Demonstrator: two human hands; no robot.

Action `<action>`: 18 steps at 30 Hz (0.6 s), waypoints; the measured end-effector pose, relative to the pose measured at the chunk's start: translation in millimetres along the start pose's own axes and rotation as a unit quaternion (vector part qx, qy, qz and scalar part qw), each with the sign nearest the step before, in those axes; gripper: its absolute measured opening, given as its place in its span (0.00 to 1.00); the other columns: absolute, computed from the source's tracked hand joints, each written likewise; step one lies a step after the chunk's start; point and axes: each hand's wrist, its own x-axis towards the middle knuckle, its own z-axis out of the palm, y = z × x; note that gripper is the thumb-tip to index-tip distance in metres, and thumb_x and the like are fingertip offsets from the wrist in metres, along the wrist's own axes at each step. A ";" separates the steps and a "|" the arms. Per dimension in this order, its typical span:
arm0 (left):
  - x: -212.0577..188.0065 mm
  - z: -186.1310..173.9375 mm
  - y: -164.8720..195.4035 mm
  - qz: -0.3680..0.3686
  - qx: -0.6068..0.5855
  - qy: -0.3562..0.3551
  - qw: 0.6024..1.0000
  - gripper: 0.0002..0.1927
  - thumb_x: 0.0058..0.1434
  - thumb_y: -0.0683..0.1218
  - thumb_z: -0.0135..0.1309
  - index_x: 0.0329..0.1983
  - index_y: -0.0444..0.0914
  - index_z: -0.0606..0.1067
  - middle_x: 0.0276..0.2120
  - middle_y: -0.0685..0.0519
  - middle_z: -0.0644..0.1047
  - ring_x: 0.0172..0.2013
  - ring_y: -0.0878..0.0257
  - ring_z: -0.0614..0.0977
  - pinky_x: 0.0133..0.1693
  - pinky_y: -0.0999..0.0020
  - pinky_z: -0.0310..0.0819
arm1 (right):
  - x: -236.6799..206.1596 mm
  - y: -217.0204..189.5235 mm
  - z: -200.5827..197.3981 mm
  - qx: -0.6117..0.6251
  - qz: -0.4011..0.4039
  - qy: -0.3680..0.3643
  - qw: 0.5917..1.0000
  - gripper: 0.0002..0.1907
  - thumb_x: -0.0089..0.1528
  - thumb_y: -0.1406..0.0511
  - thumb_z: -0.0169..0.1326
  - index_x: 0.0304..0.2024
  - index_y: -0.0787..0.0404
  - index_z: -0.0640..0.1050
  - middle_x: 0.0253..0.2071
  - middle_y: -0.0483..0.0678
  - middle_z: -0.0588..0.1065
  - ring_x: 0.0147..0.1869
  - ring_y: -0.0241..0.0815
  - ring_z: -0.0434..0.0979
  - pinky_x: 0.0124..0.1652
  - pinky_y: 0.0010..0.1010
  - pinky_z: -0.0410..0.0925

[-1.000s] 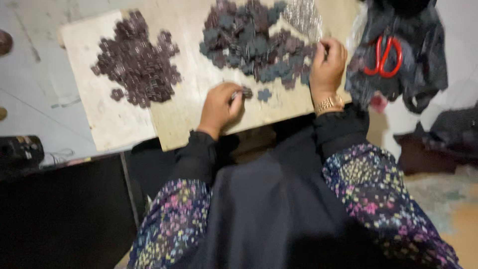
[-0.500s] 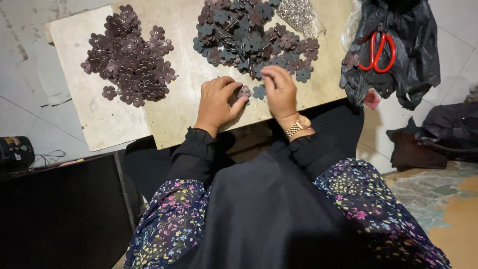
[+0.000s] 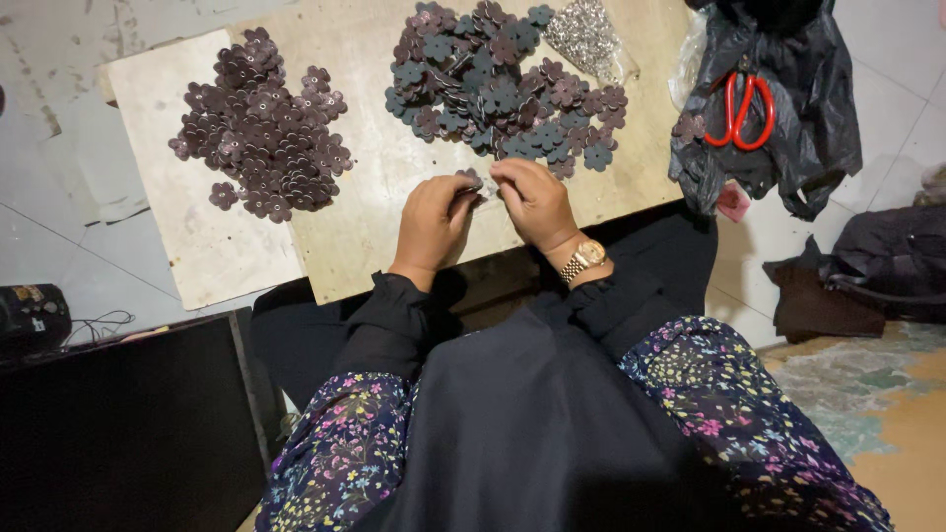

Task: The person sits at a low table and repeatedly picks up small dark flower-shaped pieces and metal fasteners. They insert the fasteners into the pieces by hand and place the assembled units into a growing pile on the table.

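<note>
My left hand [image 3: 434, 222] and my right hand [image 3: 532, 200] meet over a pale wooden board [image 3: 374, 227], fingers pinched together on a small flower-shaped piece [image 3: 471, 181]. The right wrist wears a gold watch [image 3: 584, 258]. Just beyond the hands lies a loose pile of dark maroon and grey-blue flower pieces [image 3: 503, 84]. A second heap of maroon flower pieces [image 3: 261, 128] rests on the board's left part. A clear bag of small silvery bits [image 3: 583, 34] sits at the far side of the pile.
Red-handled scissors [image 3: 739, 108] lie on a black plastic bag [image 3: 778, 148] to the right of the board. Dark cloth bundles [image 3: 867, 266] sit on the floor at far right. A black device with a cable [image 3: 34, 315] is at the left edge.
My right hand came back from the right side of the pile to meet the left hand. Both hands now pinch one flower piece together. The camera view shifted slightly.
</note>
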 end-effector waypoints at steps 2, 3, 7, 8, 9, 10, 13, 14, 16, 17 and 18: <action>-0.9 0.0 -0.7 -0.009 0.005 0.011 1.000 0.07 0.60 0.40 0.60 0.40 0.39 0.76 0.37 0.48 0.79 0.40 0.48 0.80 0.43 0.58 0.75 | 0.2 -0.9 0.7 -0.004 0.022 -0.004 1.000 0.08 0.61 0.73 0.63 0.43 0.62 0.81 0.45 0.51 0.80 0.49 0.50 0.81 0.49 0.35 0.74; -1.3 0.0 -1.7 -0.014 -0.005 0.013 1.000 0.06 0.61 0.40 0.60 0.41 0.39 0.76 0.37 0.48 0.79 0.40 0.48 0.81 0.43 0.58 0.75 | 0.7 -0.7 1.1 -0.006 0.034 -0.007 0.999 0.07 0.61 0.72 0.64 0.42 0.62 0.81 0.44 0.51 0.80 0.48 0.50 0.81 0.48 0.35 0.74; -5.6 3.8 -8.7 -0.049 -0.047 0.037 0.997 0.07 0.65 0.40 0.59 0.46 0.37 0.78 0.41 0.46 0.80 0.42 0.50 0.82 0.45 0.63 0.77 | 1.0 2.0 2.6 -0.002 0.049 0.000 0.999 0.07 0.62 0.73 0.61 0.43 0.62 0.81 0.45 0.52 0.80 0.50 0.50 0.81 0.50 0.35 0.74; -7.6 6.6 -11.4 -0.060 -0.059 0.047 0.995 0.07 0.66 0.40 0.59 0.47 0.37 0.78 0.42 0.46 0.80 0.42 0.51 0.83 0.45 0.64 0.78 | 0.0 2.1 3.1 0.006 0.061 0.006 0.998 0.08 0.63 0.74 0.59 0.44 0.62 0.81 0.46 0.52 0.80 0.51 0.50 0.82 0.50 0.35 0.74; -8.3 11.4 -14.3 -0.107 -0.101 0.059 0.987 0.09 0.66 0.40 0.58 0.49 0.36 0.78 0.41 0.47 0.81 0.41 0.55 0.83 0.44 0.66 0.78 | -1.0 1.8 3.3 0.012 0.071 0.014 0.997 0.09 0.64 0.75 0.57 0.46 0.62 0.81 0.48 0.52 0.80 0.52 0.50 0.82 0.51 0.35 0.75; -8.6 16.5 -18.0 -0.153 -0.141 0.070 0.976 0.11 0.66 0.41 0.58 0.51 0.36 0.77 0.41 0.48 0.81 0.40 0.59 0.84 0.44 0.68 0.79 | -3.0 0.0 4.8 0.020 0.074 0.018 0.997 0.09 0.64 0.75 0.57 0.46 0.62 0.81 0.48 0.52 0.80 0.52 0.49 0.82 0.51 0.35 0.75; -14.9 31.1 -27.6 -0.215 -0.280 0.085 0.932 0.10 0.68 0.41 0.56 0.51 0.33 0.76 0.41 0.51 0.82 0.41 0.66 0.83 0.45 0.71 0.79 | -7.1 -10.8 15.4 0.043 0.052 0.008 0.998 0.11 0.63 0.75 0.57 0.48 0.61 0.80 0.49 0.52 0.80 0.52 0.49 0.82 0.52 0.35 0.75; -16.4 35.1 -31.0 -0.221 -0.330 0.085 0.914 0.09 0.69 0.40 0.55 0.50 0.31 0.76 0.42 0.52 0.82 0.41 0.68 0.82 0.46 0.72 0.78 | -7.5 -14.5 17.4 0.046 0.027 -0.010 0.999 0.12 0.63 0.75 0.56 0.49 0.61 0.80 0.48 0.52 0.80 0.52 0.49 0.82 0.52 0.35 0.75; -19.3 38.9 -38.0 -0.242 -0.398 0.057 0.883 0.09 0.71 0.41 0.53 0.50 0.31 0.75 0.40 0.54 0.81 0.40 0.69 0.82 0.45 0.72 0.79 | -5.4 -20.0 18.4 0.036 -0.014 -0.021 0.999 0.13 0.63 0.75 0.57 0.50 0.60 0.80 0.48 0.52 0.80 0.52 0.50 0.82 0.52 0.36 0.74; -20.7 40.1 -40.3 -0.252 -0.431 0.043 0.866 0.09 0.72 0.41 0.52 0.51 0.31 0.75 0.40 0.54 0.81 0.39 0.70 0.82 0.45 0.73 0.79 | -3.0 -21.8 18.0 0.023 -0.031 -0.014 0.999 0.13 0.63 0.74 0.58 0.50 0.60 0.80 0.47 0.51 0.80 0.51 0.50 0.82 0.52 0.37 0.74; -21.8 40.4 -42.2 -0.258 -0.429 0.036 0.865 0.09 0.72 0.41 0.51 0.51 0.31 0.75 0.40 0.54 0.81 0.39 0.70 0.82 0.44 0.73 0.79 | -0.5 -23.4 17.3 0.010 -0.049 -0.007 0.999 0.12 0.64 0.74 0.59 0.50 0.60 0.80 0.46 0.50 0.80 0.51 0.51 0.82 0.52 0.37 0.73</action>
